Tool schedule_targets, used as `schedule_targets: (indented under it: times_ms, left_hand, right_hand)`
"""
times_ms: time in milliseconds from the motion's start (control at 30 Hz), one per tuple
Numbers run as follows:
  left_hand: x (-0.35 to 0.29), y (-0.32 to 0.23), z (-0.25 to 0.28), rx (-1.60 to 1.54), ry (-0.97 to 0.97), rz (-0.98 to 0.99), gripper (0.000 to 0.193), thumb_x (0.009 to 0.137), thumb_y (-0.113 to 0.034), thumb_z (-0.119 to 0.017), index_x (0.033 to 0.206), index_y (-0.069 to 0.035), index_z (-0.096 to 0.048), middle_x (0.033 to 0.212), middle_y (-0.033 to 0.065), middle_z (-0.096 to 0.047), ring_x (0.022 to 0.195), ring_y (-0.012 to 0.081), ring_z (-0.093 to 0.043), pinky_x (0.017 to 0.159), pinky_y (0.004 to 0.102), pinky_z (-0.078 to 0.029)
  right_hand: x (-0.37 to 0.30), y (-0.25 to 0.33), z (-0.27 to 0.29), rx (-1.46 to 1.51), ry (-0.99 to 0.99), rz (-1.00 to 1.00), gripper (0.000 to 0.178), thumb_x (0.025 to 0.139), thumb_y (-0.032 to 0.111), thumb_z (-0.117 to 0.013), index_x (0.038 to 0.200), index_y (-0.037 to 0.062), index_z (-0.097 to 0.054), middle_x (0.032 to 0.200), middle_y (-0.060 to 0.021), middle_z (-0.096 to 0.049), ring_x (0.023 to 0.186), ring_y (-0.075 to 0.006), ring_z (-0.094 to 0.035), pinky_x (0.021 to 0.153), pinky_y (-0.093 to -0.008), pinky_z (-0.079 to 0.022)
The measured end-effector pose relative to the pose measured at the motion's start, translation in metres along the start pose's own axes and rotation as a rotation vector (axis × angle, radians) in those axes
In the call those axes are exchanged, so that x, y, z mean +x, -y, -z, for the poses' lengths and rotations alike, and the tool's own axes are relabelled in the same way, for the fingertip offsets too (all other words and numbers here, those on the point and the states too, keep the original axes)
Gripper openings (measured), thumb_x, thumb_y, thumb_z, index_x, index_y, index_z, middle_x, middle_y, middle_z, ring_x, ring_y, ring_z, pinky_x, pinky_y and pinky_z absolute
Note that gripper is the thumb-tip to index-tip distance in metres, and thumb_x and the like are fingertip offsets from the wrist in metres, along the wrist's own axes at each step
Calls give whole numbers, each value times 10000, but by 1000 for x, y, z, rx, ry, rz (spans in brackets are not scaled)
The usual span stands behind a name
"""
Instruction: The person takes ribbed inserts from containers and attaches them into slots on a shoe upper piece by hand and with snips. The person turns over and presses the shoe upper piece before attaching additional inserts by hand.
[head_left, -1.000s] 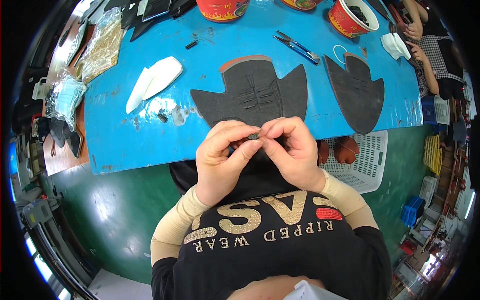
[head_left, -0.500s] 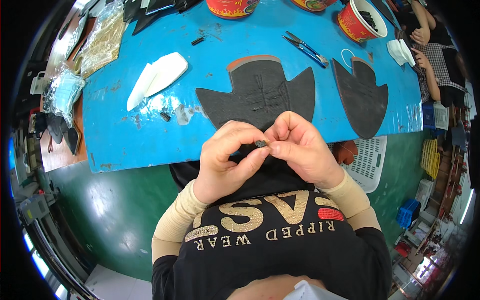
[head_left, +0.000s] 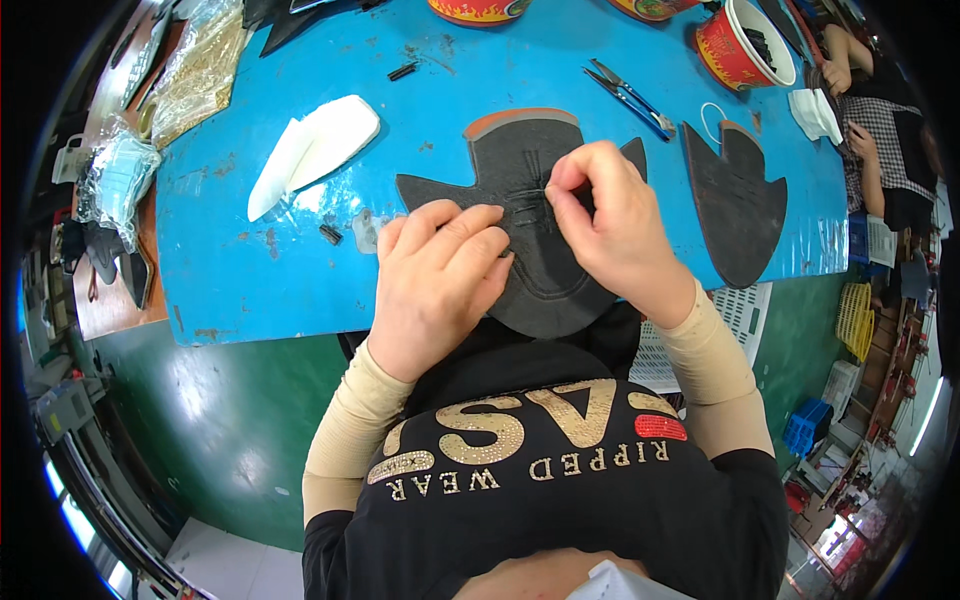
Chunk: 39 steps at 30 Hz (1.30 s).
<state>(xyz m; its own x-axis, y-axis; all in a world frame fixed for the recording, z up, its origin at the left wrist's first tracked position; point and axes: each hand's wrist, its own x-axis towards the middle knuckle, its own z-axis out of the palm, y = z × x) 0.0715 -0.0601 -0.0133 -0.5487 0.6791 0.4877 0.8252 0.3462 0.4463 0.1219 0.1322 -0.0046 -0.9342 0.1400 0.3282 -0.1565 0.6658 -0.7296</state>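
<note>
A black shoe-upper piece with pointed side wings and an orange-brown strip on its far edge lies in front of me, its near edge overhanging the table. Ridges or raised dark strands mark its middle. My left hand rests on the left half of the piece, fingers bent and slightly apart, pressing on it. Just over the middle, my right hand is closed in a pinch; whatever sits between thumb and forefinger is too small to make out. The small dark bit held earlier is not visible.
On the blue table lie a white folded piece, thread snips, a similar black piece and small black bits. A red tub holds dark bits. Another person's hand shows at far right.
My hands were together near the table edge with a small dark bit between their fingers. They have parted and moved out onto the black piece, left hand pressing, right hand pinching over its middle.
</note>
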Motion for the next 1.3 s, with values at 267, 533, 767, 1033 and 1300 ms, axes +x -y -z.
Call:
schedule_targets:
  times_ms: [267, 533, 767, 1033, 1300]
  left_hand:
    - [-2, 1, -1, 9, 54, 35, 271, 662, -72, -745, 900, -107, -620, 1067, -11, -665, 915, 204, -574, 821, 348, -380]
    - [3, -3, -2, 99, 120, -36, 262, 696, -85, -725, 928, -106, -606, 1161, -2, -634, 933, 197, -560, 822, 341, -377]
    - [4, -3, -6, 198, 157, -62, 232, 754, -115, -685, 961, -97, -583, 1169, -1, -614, 945, 191, -544, 807, 340, -382]
    - [4, -6, -5, 265, 177, -71, 220, 767, -128, -672, 961, -97, -574, 1179, 4, -608, 957, 192, -537, 808, 335, -387]
    - [6, -4, -6, 194, 169, -71, 240, 756, -103, -680, 969, -78, -574, 1186, 23, -606, 968, 215, -545, 824, 349, -385]
  right_hand:
    - [3, 0, -6, -201, 61, 149, 229, 745, -31, -643, 877, 71, -487, 763, -53, -550, 745, -256, -554, 701, -375, -411]
    - [1, 0, -10, -219, 49, 135, 230, 741, -20, -652, 881, 72, -494, 773, -53, -555, 756, -255, -555, 704, -377, -410]
    - [-1, -2, -8, -402, -138, 260, 223, 732, -24, -642, 924, 88, -619, 857, -30, -599, 792, -226, -561, 718, -349, -411]
    - [-19, 0, -2, -446, -89, 265, 307, 655, 9, -650, 940, 112, -703, 969, -5, -594, 899, -220, -532, 762, -353, -388]
    - [-22, -5, -8, -589, -85, 226, 312, 674, 42, -648, 957, 158, -711, 1027, 11, -578, 947, -211, -510, 795, -379, -357]
